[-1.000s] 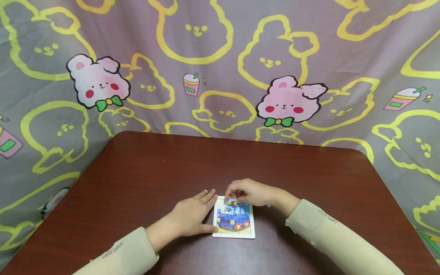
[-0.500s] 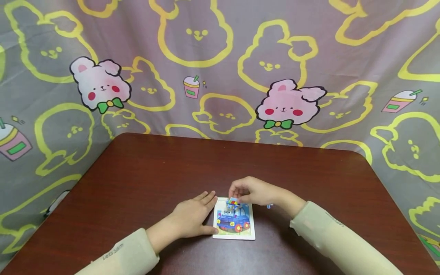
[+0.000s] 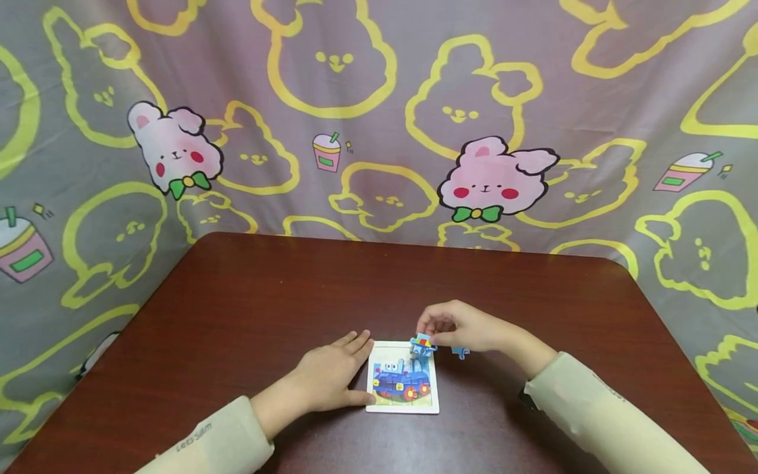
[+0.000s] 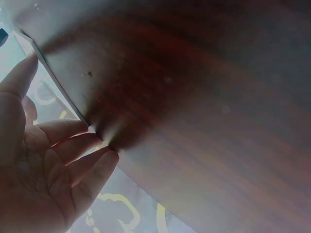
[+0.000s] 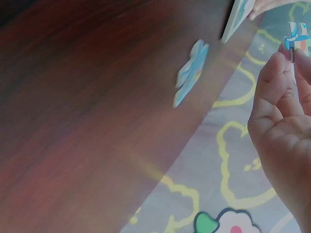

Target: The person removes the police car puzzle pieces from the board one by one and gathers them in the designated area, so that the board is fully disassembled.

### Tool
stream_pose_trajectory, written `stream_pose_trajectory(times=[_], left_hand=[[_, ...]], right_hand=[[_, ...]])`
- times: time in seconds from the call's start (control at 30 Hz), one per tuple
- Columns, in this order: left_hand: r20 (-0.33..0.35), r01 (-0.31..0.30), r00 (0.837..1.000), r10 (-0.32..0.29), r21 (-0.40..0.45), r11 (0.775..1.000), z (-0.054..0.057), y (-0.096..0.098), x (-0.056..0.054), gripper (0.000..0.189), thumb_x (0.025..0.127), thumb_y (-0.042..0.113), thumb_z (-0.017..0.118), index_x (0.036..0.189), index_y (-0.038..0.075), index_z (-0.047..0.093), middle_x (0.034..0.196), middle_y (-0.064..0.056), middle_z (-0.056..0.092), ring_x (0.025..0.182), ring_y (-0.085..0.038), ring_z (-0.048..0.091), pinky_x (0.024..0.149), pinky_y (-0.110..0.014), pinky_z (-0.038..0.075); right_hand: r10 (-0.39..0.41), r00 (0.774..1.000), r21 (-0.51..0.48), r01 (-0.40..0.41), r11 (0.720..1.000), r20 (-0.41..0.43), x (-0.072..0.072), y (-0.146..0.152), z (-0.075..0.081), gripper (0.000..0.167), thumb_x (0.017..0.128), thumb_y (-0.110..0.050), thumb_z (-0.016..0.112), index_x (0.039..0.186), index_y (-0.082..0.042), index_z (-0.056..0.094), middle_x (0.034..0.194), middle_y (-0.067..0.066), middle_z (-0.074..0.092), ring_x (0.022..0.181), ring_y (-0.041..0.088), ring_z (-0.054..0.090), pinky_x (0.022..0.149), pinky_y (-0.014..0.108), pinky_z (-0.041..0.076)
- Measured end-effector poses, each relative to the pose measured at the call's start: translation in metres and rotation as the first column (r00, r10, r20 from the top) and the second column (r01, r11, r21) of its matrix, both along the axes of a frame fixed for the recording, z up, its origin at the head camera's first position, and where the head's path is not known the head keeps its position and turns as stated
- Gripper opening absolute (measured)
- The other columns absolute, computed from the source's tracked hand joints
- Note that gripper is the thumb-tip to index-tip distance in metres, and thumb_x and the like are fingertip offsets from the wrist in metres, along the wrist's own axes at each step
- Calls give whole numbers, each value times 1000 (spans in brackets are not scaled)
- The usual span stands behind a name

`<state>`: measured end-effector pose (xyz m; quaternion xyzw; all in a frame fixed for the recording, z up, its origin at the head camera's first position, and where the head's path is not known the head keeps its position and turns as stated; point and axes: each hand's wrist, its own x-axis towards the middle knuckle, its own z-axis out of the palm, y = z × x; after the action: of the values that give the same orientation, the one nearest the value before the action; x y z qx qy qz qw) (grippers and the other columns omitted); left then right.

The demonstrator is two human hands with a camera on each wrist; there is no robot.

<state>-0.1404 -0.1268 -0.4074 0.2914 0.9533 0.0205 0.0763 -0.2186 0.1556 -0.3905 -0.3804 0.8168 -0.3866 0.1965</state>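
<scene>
Grey fabric printed with yellow outlines and pink rabbit heads (image 3: 331,85) hangs along the left, far and right edges of the dark reddish-brown wood-grain tabletop (image 3: 266,296). From the left comes a pale beige long sleeve with dark lettering (image 3: 207,438), and the left hand (image 3: 322,375) grasps nothing: its fingers are extended, with fingertips at the far left corner of a white-rimmed rectangular puzzle board (image 3: 403,409) and the thumb at its near left corner. The board lies between the tabletop's left and right edges, well apart from the far edge. It shows a blue cartoon car with red-and-yellow wheels; pale backing shows toward its far left corner. Over its far right corner, the right hand (image 3: 464,327) pinches a blue jigsaw piece with red and yellow patches (image 3: 422,343). Just right of the board, a loose light-blue jigsaw piece (image 3: 460,353) lies on the tabletop, partly hidden by that hand. Farthest right is the matching sleeve (image 3: 604,411).
</scene>
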Motion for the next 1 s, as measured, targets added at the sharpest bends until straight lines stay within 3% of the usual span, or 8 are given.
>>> stream_pose_trajectory(times=[0.57, 0.77, 1.0], left_hand=[[-7, 6, 1000, -6, -9, 1000, -4, -2, 0, 93, 83, 68, 64, 149, 6, 45, 158, -11, 40, 144, -28, 42, 106, -44, 48], [4, 1, 1000, -1, -6, 1000, -3, -1, 1, 93, 83, 67, 65, 149, 6, 45, 158, -11, 39, 145, -28, 41, 108, -44, 47], [2, 0, 1000, 0, -5, 1000, -4, -1, 1, 93, 83, 68, 64, 149, 6, 44, 158, -11, 39, 145, -28, 41, 109, -43, 46]], right_hand=[[-86, 996, -52, 84, 995, -34, -4, 63, -13, 15, 92, -3, 67, 104, -12, 69, 89, 2, 68, 84, 10, 59, 76, 24, 53], [-89, 993, -67, 84, 994, -75, -4, 78, -15, 15, 92, 2, 64, 103, -7, 68, 87, 4, 68, 82, 7, 59, 73, 22, 50], [-100, 993, -52, 97, 994, -63, -3, 88, -17, 12, 93, 0, 64, 102, -6, 69, 86, 6, 70, 80, 6, 59, 72, 22, 49]])
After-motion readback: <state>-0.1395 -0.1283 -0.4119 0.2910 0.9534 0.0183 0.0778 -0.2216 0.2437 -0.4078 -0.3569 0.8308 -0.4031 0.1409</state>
